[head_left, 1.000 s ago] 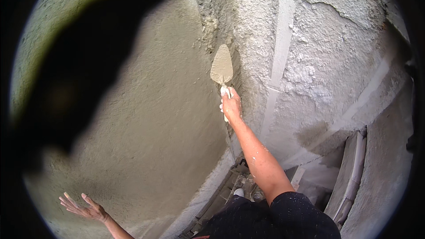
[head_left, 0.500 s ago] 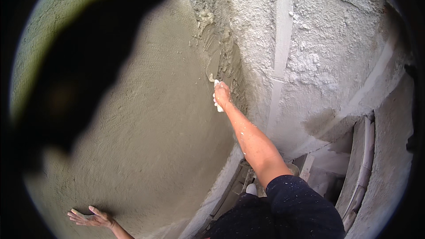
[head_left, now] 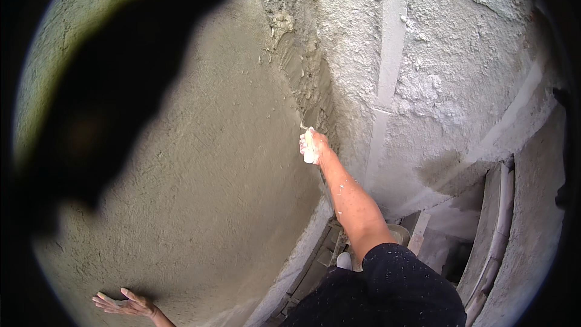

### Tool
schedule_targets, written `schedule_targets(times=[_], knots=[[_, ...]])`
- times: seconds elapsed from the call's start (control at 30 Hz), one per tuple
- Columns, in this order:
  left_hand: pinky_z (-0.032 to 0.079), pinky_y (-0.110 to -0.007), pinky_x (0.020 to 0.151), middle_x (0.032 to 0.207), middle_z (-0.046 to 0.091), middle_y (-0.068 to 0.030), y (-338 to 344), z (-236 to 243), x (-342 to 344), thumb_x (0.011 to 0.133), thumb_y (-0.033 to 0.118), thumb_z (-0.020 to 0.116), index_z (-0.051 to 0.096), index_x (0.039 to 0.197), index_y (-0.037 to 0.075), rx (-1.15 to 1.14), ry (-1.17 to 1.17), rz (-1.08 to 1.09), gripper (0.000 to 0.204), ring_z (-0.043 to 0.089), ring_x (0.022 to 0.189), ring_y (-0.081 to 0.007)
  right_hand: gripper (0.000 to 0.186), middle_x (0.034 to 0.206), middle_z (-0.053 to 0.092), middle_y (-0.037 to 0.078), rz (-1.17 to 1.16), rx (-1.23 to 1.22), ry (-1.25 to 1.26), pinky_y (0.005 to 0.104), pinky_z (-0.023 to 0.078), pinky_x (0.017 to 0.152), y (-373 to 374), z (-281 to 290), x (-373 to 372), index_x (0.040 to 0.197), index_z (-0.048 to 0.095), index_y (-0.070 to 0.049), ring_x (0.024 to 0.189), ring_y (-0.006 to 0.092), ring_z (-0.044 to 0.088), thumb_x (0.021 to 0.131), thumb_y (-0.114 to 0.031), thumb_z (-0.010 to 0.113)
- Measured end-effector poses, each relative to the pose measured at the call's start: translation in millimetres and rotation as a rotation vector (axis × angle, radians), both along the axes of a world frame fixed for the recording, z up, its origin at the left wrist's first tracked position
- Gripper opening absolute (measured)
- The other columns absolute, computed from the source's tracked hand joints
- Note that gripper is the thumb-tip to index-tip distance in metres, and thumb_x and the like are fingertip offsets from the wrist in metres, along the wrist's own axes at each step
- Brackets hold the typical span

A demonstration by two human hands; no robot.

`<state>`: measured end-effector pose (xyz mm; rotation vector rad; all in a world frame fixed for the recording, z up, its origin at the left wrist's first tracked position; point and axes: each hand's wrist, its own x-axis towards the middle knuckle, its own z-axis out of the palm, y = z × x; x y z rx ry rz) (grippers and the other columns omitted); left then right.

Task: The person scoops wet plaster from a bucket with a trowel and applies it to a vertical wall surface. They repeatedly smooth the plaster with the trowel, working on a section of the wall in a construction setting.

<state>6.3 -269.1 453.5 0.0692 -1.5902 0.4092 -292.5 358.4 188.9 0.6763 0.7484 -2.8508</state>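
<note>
My right hand [head_left: 321, 144] is closed around the pale handle of a plastering trowel [head_left: 309, 152]. The trowel's blade lies at the right edge of the wet grey-brown plaster [head_left: 224, 163], by the inner corner, and is hard to make out. Specks of mortar dot my right forearm. Low on the left, my left hand [head_left: 128, 306] is open with fingers spread. It is at the plastered wall and holds nothing; whether the palm presses on the surface I cannot tell.
A rough, pale grey wall [head_left: 460, 66] with a smooth vertical strip [head_left: 392, 42] adjoins on the right. Uneven mortar [head_left: 290, 0] fills the upper corner. Below are a ledge [head_left: 302, 248], part of a round container [head_left: 398, 234] and a long pipe [head_left: 501, 224]. A blurred dark shape covers the left.
My right hand and the trowel have moved down and slightly right along the corner, and the wrist has turned. My left hand stays spread, marginally lower in view.
</note>
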Motion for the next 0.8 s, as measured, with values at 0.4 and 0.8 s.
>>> schedule_targets(times=[0.4,0.8], knots=[[0.009,-0.060,0.126,0.166,0.030,-0.0208,-3,1,2,0.105,0.040,0.050,0.035,0.157,0.000,-0.013,-0.044,-0.002,0.067,0.020,0.156,-0.0384,0.037,0.071,0.054,0.006,-0.031,0.489,0.436,0.0307,0.044,0.043,65,217,-33,0.104,0.059,0.000,0.052,0.0145,0.051,0.109,-0.034,0.043],[0.011,-0.061,0.126,0.165,0.030,-0.0210,-3,3,2,0.105,0.043,0.049,0.036,0.156,0.000,-0.024,-0.036,-0.020,0.069,0.021,0.156,-0.0391,0.034,0.082,0.067,0.023,-0.258,1.408,0.187,0.0466,0.054,0.051,44,242,-45,0.110,0.058,-0.001,0.058,0.0285,0.066,0.105,-0.032,0.045]])
